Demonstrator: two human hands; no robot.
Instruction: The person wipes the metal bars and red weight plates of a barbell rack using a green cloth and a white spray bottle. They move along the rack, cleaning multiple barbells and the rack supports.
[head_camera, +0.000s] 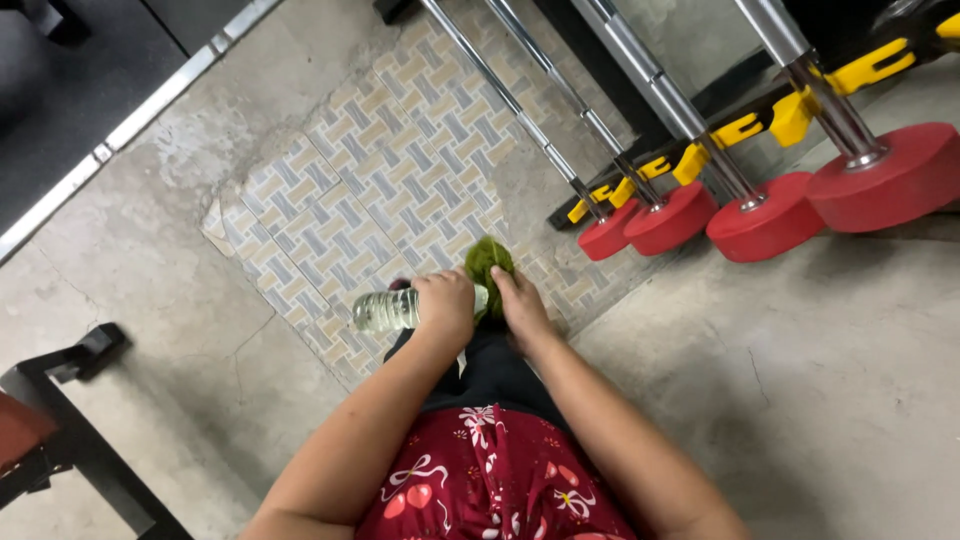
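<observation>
Floor of bare concrete (800, 380) carries a woven-pattern tile patch (400, 170) and red-ended steel barbells (760, 215) on a rack. Left hand (446, 305) grips a clear plastic bottle (385, 310), tipped sideways; right hand (520, 300) clutches a green cloth (487, 262) at its mouth. Wetting appears underway, wiping not begun.

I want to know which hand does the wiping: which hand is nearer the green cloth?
Right. The right hand touches the green cloth and seems to grip it, while the left hand is beside it, wrapped around a clear plastic bottle.
</observation>
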